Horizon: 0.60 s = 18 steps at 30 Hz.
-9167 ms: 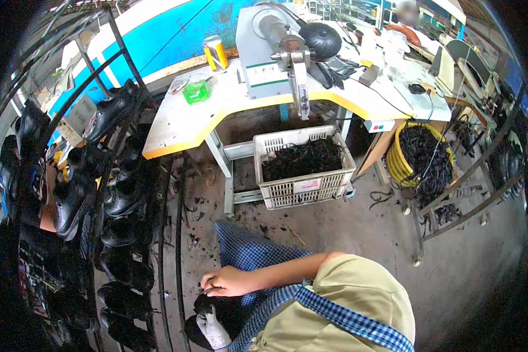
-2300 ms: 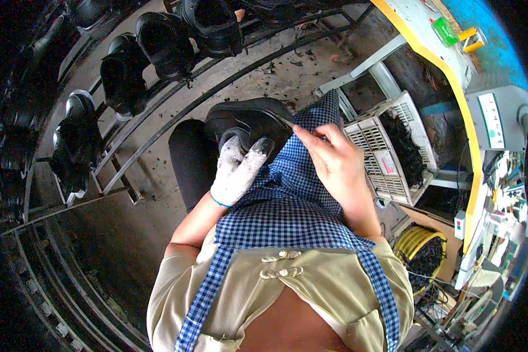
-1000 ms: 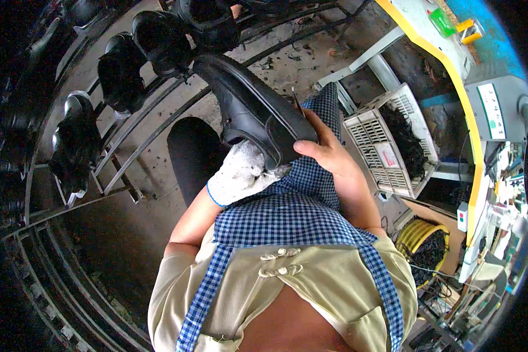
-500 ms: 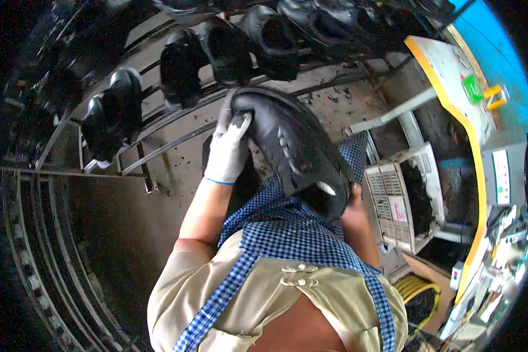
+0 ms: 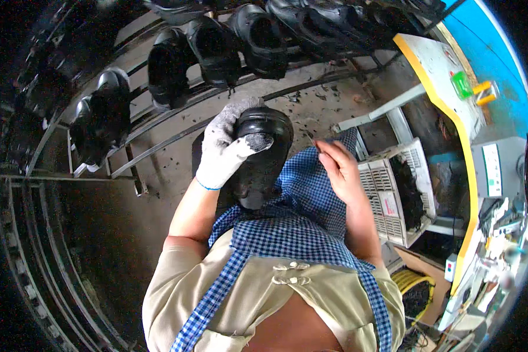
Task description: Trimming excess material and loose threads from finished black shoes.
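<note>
A black leather shoe (image 5: 263, 176) stands on end in front of my apron, one rounded end up. My left hand (image 5: 226, 146), in a white knit glove with dark-stained fingertips, is closed around that upper end, thumb across its near face. To the right of the shoe and apart from it, my bare right hand (image 5: 339, 170) pinches a small, thin, pointed tool (image 5: 310, 138). Only its tip shows past the fingers, so its exact kind is unclear. Below both hands lies my blue checked apron (image 5: 311, 182).
Rows of black shoes (image 5: 214, 50) fill a metal rack (image 5: 158, 138) ahead and left. At right are a yellow-edged worktable (image 5: 434, 76) and a white plastic crate (image 5: 387, 196) holding dark scraps. A yellow round basket (image 5: 431, 290) sits lower right. Scraps litter the floor.
The shoe has been turned from lying slantwise, laces showing, to standing on end. My right hand has come off its lower end and moved up, a thin tool now visible in its fingers.
</note>
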Available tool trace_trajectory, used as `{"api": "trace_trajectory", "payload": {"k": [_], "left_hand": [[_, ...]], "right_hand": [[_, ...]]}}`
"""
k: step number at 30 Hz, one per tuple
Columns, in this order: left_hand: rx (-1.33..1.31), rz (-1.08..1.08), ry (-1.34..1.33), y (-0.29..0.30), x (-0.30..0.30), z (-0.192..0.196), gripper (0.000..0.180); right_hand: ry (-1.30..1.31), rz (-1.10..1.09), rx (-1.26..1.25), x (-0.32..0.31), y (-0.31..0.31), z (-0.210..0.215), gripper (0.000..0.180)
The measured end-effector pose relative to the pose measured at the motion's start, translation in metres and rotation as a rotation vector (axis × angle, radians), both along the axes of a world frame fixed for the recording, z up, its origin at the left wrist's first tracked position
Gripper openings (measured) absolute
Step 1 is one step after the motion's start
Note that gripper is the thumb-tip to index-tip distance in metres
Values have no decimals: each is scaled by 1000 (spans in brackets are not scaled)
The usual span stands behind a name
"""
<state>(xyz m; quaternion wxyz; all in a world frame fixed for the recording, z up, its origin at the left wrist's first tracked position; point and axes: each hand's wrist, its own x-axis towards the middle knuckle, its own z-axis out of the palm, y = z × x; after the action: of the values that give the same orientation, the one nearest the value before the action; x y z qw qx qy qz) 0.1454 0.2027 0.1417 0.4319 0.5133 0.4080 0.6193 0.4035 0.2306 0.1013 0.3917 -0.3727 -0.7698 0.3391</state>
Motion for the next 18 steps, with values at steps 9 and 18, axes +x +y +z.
{"api": "trace_trajectory", "payload": {"k": [9, 18], "left_hand": [[-52, -223, 143, -9, 21, 0, 57], [68, -290, 584, -6, 28, 2, 53]], "right_hand": [[-253, 266, 427, -23, 10, 98, 42], [-841, 540, 693, -25, 10, 134, 9]]}}
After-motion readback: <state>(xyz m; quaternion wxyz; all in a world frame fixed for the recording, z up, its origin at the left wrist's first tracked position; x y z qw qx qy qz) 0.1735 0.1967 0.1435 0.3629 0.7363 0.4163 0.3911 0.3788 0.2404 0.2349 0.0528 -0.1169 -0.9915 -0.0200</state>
